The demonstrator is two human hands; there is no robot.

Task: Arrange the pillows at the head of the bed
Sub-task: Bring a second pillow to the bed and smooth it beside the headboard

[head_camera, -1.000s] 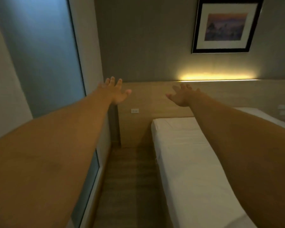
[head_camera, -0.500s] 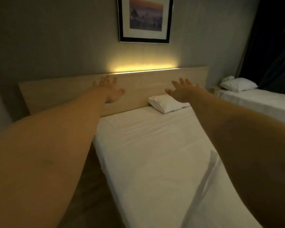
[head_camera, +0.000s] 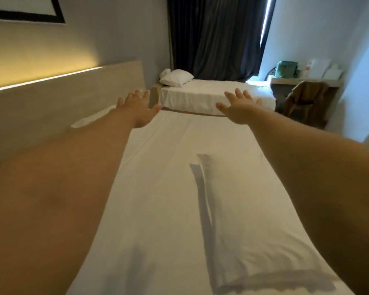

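The near bed [head_camera: 168, 188] fills most of the view, covered in a white sheet, with a wooden headboard [head_camera: 62, 99] along its left side lit by a warm strip. A pillow [head_camera: 232, 226] is laid lengthwise on the bed's near right part, low between the two outstretched arms and well short of both hands. Another pillow [head_camera: 94, 118] is tucked against the headboard, mostly hidden behind the left forearm, just near the left hand [head_camera: 140, 109]. A third pillow [head_camera: 176, 78] is seen on the far bed [head_camera: 211, 94] by the dark curtain [head_camera: 215, 37]. Both arms are stretched straight out above the sheet. The left hand is spread flat, nothing gripped. The right hand [head_camera: 240, 108] is likewise splayed, empty, touching nothing as far as can be told.
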